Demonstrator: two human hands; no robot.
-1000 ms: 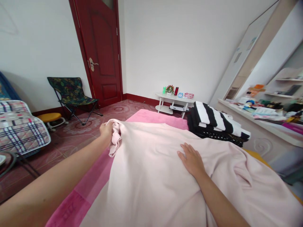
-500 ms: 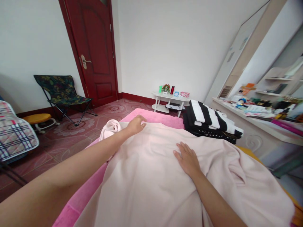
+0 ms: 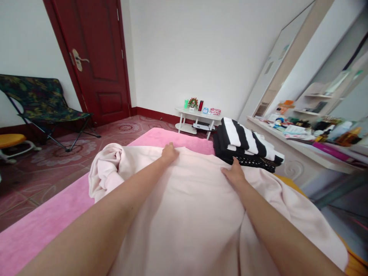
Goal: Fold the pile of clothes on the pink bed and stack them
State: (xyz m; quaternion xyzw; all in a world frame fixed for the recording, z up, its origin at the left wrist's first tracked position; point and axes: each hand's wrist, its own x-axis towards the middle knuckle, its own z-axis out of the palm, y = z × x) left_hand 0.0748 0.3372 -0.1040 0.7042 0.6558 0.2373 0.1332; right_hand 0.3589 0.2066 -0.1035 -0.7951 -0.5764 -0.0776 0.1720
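Observation:
A pale pink garment (image 3: 195, 207) lies spread out in front of me, with light creases across its middle. At its far edge, left of centre, my left hand (image 3: 170, 154) is closed on the fabric, fingers curled. My right hand (image 3: 236, 172) rests near the far edge on the right, thumb apart from the raised fingers; its remaining fingers are partly hidden. To the left, part of the garment is bunched into a rolled heap (image 3: 107, 166). Looser folds run off to the right.
Beneath the garment is a pink cover (image 3: 43, 226). A stack of folded black-and-white clothes (image 3: 247, 143) sits just beyond my right hand. Farther off are a small white table (image 3: 195, 113), a camouflage folding chair (image 3: 43, 101), a red door (image 3: 94, 57) and a cluttered counter (image 3: 301, 145).
My right hand has moved from lying flat on the fabric to near its far edge. My left hand remains at that edge. The view has turned slightly right, and the bunched part shows more.

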